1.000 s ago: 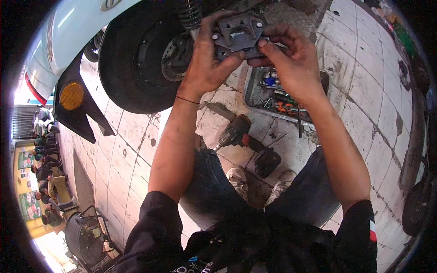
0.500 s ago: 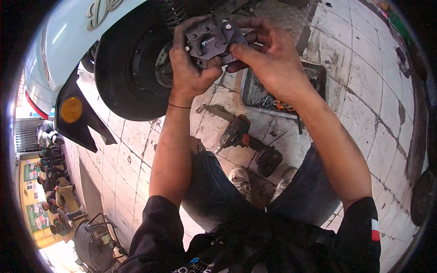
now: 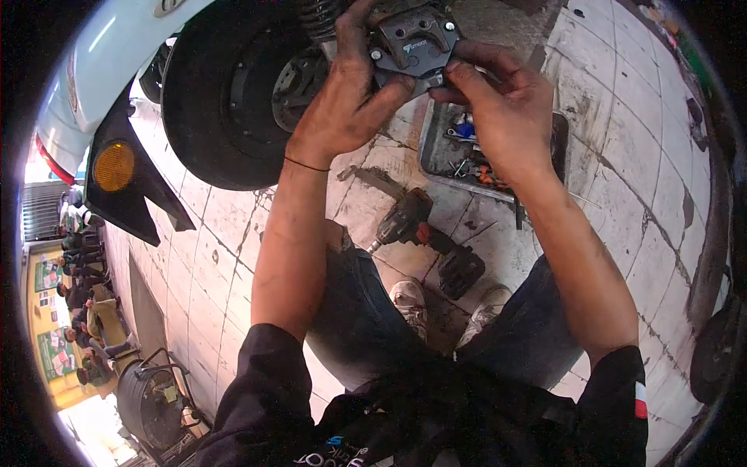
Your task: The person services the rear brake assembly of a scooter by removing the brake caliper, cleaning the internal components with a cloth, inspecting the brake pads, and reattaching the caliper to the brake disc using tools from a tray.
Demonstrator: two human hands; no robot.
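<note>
A dark grey brake caliper (image 3: 420, 48) with bright bolt heads is held up in front of the scooter's wheel. My left hand (image 3: 350, 105) wraps round its left side, the thumb pressed along the lower edge. At the lower right corner, my right hand (image 3: 506, 97) pinches with thumb and forefinger by a small shiny metal part (image 3: 434, 80). Whether that part is loose or belongs to the caliper is hidden by the fingers. To the left, the black wheel (image 3: 233, 101) shows its hub and brake disc (image 3: 299, 92).
Below my right hand lies a metal tray (image 3: 455, 184) with tools and small parts. A cordless drill (image 3: 428, 237) rests on the tiled floor between my feet. At upper left is a light blue body panel (image 3: 117, 62). A drum fan (image 3: 148, 405) and seated people (image 3: 85, 335) appear far left.
Both hands have carried the caliper up and to the right, tilting it. My right fingers have shifted from its right side to the lower right corner. More of the tray shows.
</note>
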